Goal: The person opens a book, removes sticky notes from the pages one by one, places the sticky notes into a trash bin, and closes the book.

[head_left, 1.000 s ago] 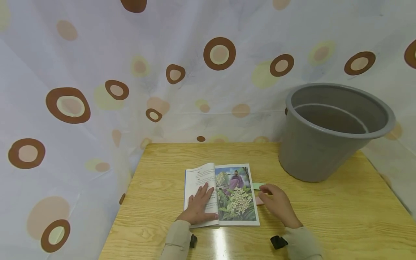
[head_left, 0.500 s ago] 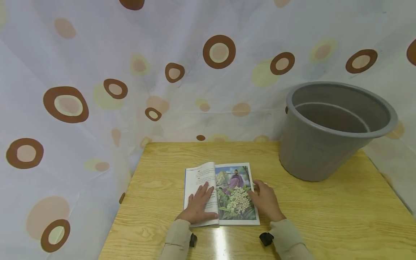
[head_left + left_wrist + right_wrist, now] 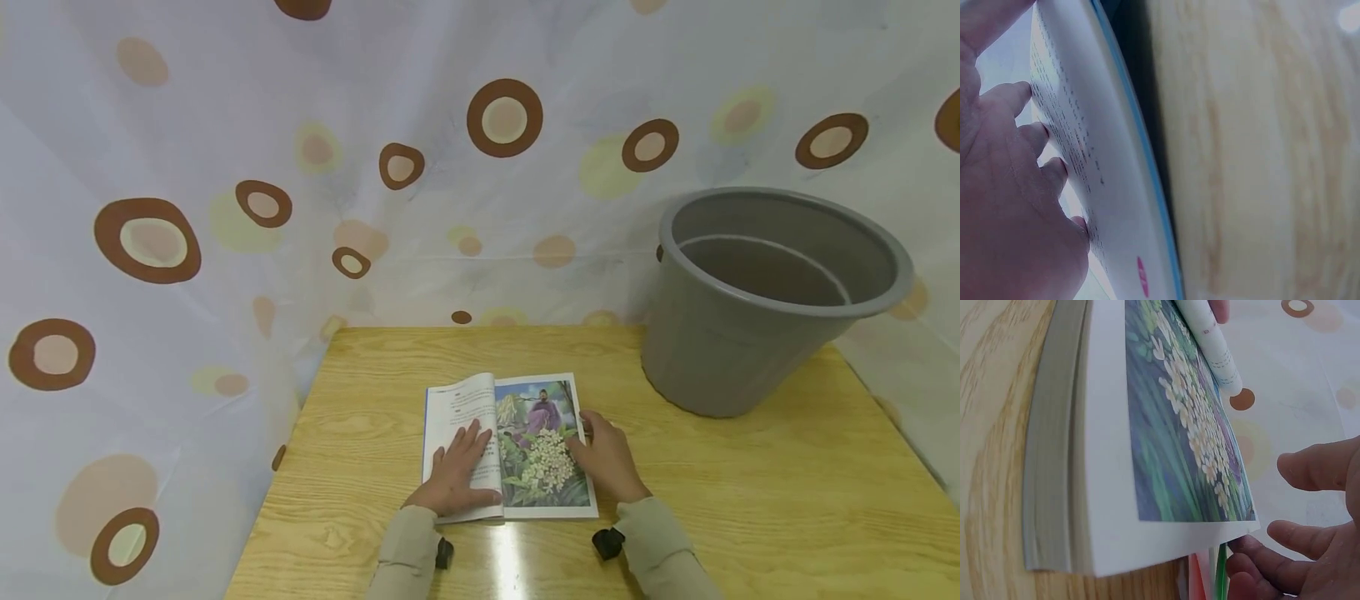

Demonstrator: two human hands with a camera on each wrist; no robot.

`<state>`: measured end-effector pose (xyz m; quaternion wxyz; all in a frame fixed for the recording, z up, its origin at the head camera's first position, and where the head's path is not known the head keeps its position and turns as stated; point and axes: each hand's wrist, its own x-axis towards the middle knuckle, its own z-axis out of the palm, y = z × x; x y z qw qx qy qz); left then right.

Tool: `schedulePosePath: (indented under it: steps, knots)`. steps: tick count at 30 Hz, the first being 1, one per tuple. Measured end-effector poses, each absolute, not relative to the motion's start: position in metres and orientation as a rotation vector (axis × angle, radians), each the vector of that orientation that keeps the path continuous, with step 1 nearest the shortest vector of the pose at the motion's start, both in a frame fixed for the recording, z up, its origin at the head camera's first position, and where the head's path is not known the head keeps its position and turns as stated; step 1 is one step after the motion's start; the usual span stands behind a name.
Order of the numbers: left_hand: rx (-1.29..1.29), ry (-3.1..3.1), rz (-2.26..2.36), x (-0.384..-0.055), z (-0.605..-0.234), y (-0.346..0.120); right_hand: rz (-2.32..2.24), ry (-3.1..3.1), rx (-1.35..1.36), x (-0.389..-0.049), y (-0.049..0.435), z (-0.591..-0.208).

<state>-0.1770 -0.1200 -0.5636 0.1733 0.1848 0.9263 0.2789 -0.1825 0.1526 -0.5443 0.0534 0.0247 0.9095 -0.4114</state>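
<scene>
Squarely between left grip point(image 3: 453, 479) and right grip point(image 3: 611, 458) on a wood-grain desk point(image 3: 375, 408): a spread book point(image 3: 517, 471), aligned along a spine running front to back, like the long axis of each page. On the left, resting straight, splayed fingers over the bowed text page point(image 3: 468, 404); on the right, nearer the outer edge of the illustrated page point(image 3: 545, 446), with thumb and bent fingers apart at that edge, clamped on nothing visible. Just beneath, beside those fingers, glimpsed from the right wrist: a pink tab point(image 3: 1196, 578) and a green tab point(image 3: 1221, 572), too hidden to say whether touched. Made of smooth white paper, curling convex on the left, flatter on the right under painted blossoms point(image 3: 1197, 425), with a thick grey page block point(image 3: 1054, 456) and blue cover edge point(image 3: 1139, 125). Farther back at right, a tapered, round-rimmed grey bucket point(image 3: 720, 358), before a wrinkled sheet point(image 3: 322, 75) printed with brown rings.
</scene>
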Motion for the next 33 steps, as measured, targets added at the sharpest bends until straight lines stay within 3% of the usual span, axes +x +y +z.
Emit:
schedulePosePath:
  steps: [33]
  knots:
    - [0.498, 2.603, 0.757, -0.18, -0.558, -0.112, -1.538, 2.718, 0.144, -0.185, 0.153, -0.534]
